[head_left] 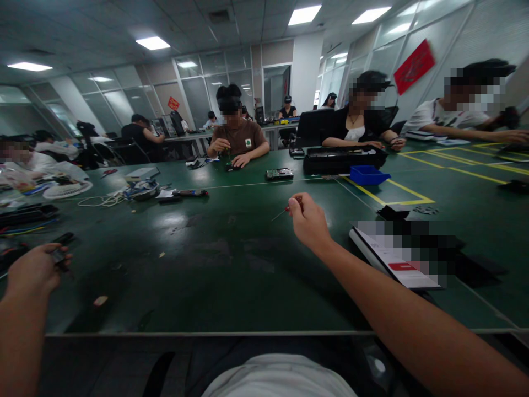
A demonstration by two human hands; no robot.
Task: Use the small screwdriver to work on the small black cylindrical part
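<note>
My right hand (309,221) is raised over the middle of the green table, fingers closed round a thin screwdriver (280,214). Its narrow metal shaft points left and down, clear of any part, and a bit of red shows by my fingers. At the left edge, my left hand (31,270) grips a small dark part with a greyish face (59,256); blur and my fingers hide what kind it is. A dark, pen-like piece (61,239) lies just beyond that hand.
A booklet (388,259) lies right of my right forearm. Farther off are a blue bin (368,175), a long black case (345,161) and a circuit board (279,174). Cables (109,198) and a dark tool (190,193) lie to the left. Co-workers sit across the table.
</note>
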